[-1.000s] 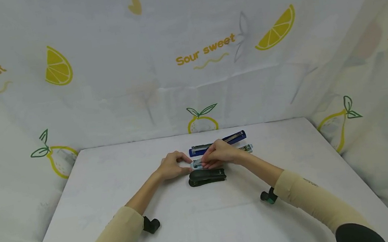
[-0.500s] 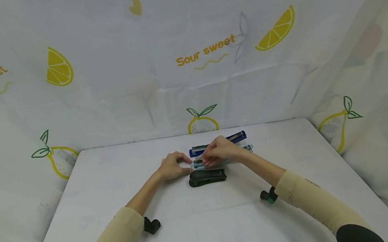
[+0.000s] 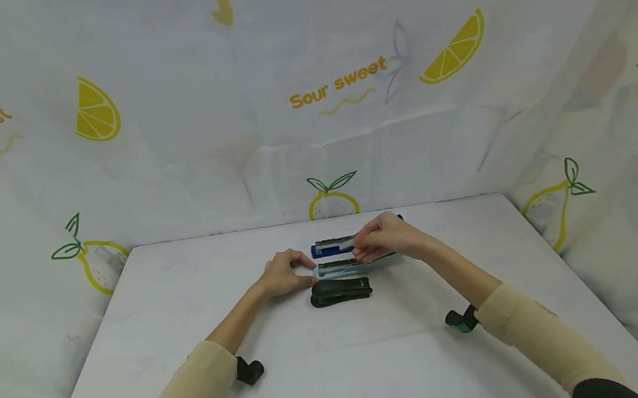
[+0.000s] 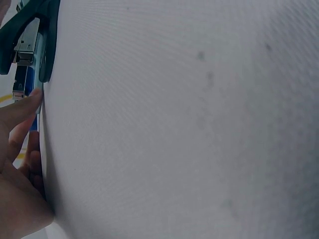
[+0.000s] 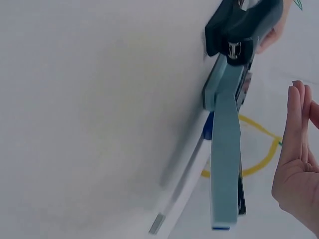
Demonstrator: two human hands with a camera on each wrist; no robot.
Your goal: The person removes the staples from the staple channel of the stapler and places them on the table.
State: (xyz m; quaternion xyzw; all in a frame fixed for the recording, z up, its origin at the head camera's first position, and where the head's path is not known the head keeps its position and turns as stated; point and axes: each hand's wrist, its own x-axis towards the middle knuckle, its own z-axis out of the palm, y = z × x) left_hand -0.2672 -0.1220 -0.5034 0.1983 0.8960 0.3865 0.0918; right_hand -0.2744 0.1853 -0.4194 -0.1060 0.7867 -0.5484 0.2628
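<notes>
My left hand pinches the left end of a light blue stapler, which lies swung open on the table. In the left wrist view, the thumb touches that end. Above the staplers, my right hand pinches a thin pale strip that looks like a row of staples. The right wrist view shows the right hand apart from the light blue stapler's extended arm; the strip cannot be made out there. Part of the stapler is hidden behind the right hand in the head view.
A dark blue stapler lies open behind, partly covered by the right hand. In front is a dark green stapler, closed. All lie close together on the white table, before a lemon-printed cloth.
My right hand has risen off the light blue stapler and moved right and back, taking the pale strip along. The left hand has stayed at the stapler's left end.
</notes>
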